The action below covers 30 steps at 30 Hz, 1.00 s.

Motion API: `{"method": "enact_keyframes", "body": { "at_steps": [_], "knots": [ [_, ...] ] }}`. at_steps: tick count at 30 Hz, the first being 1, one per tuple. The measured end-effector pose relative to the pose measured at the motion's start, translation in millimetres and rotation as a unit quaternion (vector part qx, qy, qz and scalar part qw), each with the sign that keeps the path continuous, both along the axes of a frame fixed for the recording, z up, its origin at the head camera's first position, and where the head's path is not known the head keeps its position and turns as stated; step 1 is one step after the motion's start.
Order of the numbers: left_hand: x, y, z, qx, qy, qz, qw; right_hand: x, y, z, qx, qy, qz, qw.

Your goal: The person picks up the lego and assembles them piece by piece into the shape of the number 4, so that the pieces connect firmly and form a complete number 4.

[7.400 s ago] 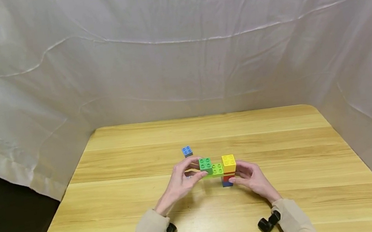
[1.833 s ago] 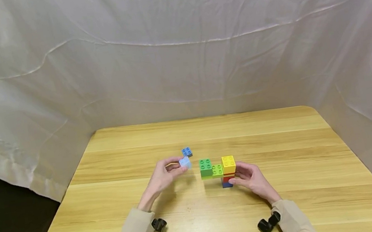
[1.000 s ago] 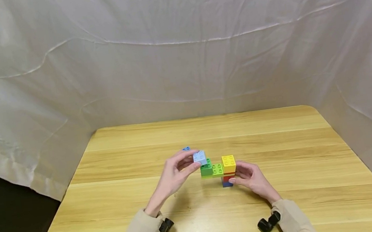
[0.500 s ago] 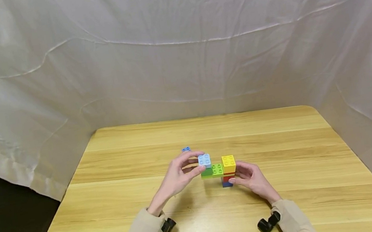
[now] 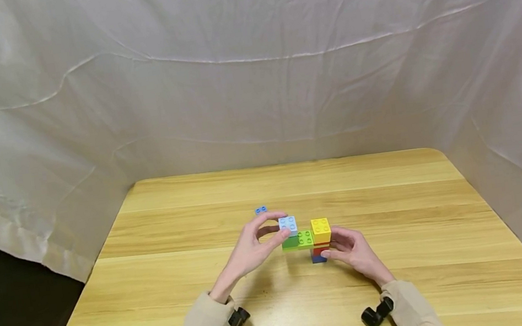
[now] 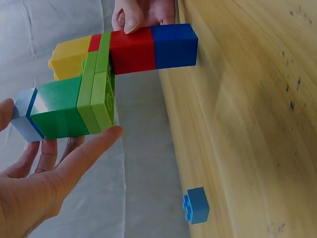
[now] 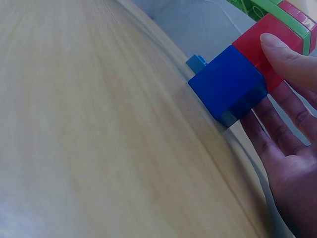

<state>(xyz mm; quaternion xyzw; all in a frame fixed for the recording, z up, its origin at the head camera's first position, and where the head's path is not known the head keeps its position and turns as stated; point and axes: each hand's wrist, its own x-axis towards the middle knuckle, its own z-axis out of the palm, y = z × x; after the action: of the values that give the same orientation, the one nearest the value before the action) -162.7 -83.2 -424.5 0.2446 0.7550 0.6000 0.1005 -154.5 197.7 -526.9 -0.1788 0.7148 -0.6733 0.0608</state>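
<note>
My left hand (image 5: 248, 251) pinches a light blue toy brick (image 5: 286, 223) between thumb and fingers, on top of a green brick (image 5: 290, 242). In the left wrist view, the light blue brick (image 6: 26, 114) meets the green one; whether it is fully seated I cannot tell. The green brick stands on the overhanging end of lime green plates (image 5: 305, 239). At their other end is a yellow brick (image 5: 321, 228) with a thin red piece (image 6: 94, 43) under it. Below the plates, my right hand (image 5: 360, 256) grips the red brick (image 6: 132, 50) above a dark blue brick (image 6: 174, 45).
A loose blue brick (image 5: 260, 210) lies on the wooden table (image 5: 395, 194) behind my left hand, partly hidden by it. Pale cloth (image 5: 262, 101) hangs around the table's back and sides. Black wrist cameras (image 5: 373, 317) sit at both cuffs.
My left hand let go of the green brick, picked up the light blue brick, carried it right and set it on the green brick. The right hand has stayed on the tower.
</note>
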Motion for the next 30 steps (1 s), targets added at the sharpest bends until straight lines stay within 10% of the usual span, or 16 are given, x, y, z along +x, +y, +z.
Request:
{"method": "enact_keyframes", "body": {
  "at_steps": [30],
  "knots": [
    [-1.4, 8.0, -15.4, 0.013, -0.024, 0.047, 0.9985, 1.3, 0, 3.2, -0.001, -0.018, -0.008, 0.9998]
  ]
}}
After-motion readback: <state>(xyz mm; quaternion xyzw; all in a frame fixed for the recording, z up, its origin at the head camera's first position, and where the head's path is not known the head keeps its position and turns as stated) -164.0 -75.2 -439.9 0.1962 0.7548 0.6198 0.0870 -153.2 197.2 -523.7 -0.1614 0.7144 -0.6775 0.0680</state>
